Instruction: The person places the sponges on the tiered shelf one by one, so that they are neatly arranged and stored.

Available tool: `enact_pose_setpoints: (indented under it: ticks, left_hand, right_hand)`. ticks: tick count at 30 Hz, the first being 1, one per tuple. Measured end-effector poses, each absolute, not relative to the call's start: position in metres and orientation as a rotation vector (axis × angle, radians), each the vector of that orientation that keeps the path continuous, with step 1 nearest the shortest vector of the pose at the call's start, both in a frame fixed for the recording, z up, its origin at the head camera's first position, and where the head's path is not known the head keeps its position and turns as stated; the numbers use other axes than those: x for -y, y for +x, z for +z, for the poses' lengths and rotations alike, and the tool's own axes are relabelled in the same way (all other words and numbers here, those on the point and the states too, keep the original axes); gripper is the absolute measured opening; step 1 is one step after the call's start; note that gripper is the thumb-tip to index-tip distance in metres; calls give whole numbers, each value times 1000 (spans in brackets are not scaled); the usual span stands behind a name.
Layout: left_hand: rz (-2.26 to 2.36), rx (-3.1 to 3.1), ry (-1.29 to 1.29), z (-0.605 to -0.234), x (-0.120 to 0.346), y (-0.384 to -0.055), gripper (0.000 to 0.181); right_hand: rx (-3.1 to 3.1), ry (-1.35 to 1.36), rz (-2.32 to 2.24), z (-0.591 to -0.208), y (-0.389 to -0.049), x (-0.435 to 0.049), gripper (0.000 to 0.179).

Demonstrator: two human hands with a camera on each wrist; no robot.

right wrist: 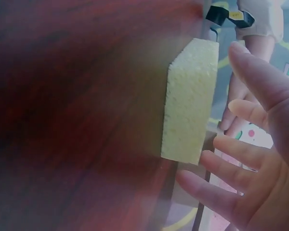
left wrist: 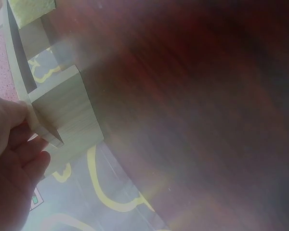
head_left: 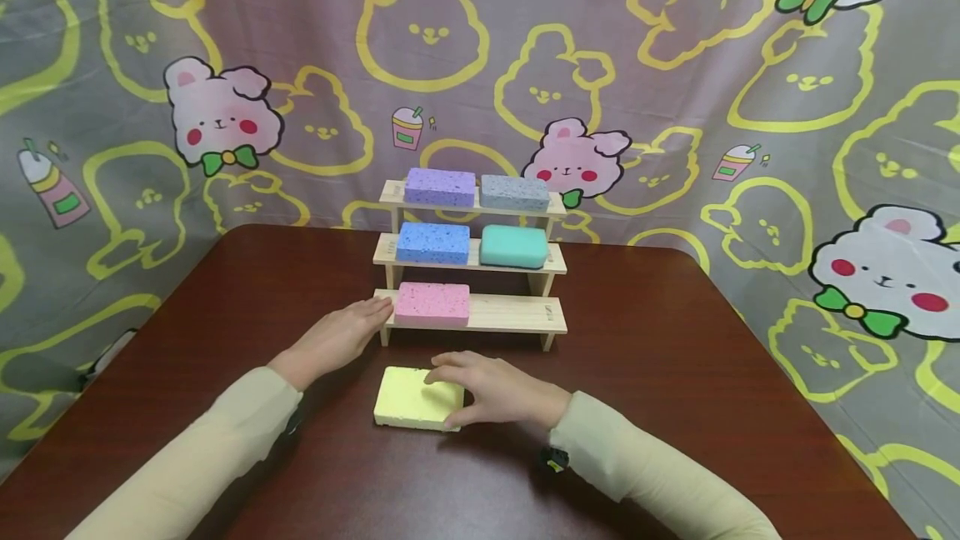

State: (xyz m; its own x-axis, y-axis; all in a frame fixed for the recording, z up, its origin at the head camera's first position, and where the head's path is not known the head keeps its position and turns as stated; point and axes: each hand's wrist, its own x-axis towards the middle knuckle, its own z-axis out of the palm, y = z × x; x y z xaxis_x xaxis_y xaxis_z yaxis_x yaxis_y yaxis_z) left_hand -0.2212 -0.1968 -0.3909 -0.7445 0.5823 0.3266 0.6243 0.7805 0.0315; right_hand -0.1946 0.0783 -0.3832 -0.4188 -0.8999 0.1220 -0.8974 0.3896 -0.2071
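Observation:
A yellow sponge (head_left: 408,397) lies flat on the brown table, in front of a three-step wooden rack (head_left: 510,311). Over its right end reaches my right hand (head_left: 495,392), thumb and fingers spread apart. The right wrist view shows the sponge (right wrist: 190,106) standing clear of the curved fingers (right wrist: 207,192), not gripped. My left hand (head_left: 341,338) is at the left end of the lowest step, beside a pink sponge (head_left: 432,305). In the left wrist view its thumb and fingers pinch the board's end (left wrist: 50,134).
On the middle step sit a blue speckled sponge (head_left: 433,242) and a smooth teal sponge (head_left: 513,246). The top step bears a purple sponge (head_left: 440,187) and a grey one (head_left: 514,192). Behind the table (head_left: 645,340) hangs a patterned curtain (head_left: 465,123).

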Motion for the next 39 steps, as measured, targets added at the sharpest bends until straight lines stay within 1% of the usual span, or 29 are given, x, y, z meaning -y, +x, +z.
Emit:
enact_pose_setpoints:
  ticks: [17, 26, 39]
  left_hand:
    - [-192, 2648, -939, -391, 198, -221, 39]
    - [-203, 2684, -914, -388, 196, -218, 42]
    - [-205, 2645, -945, -389, 197, -221, 39]
  right_hand:
    - [-2553, -1755, -430, -391, -196, -76, 50]
    - [-2537, -1724, -444, -388, -199, -82, 40]
    - [-2592, -1651, -486, -379, -201, -104, 36]
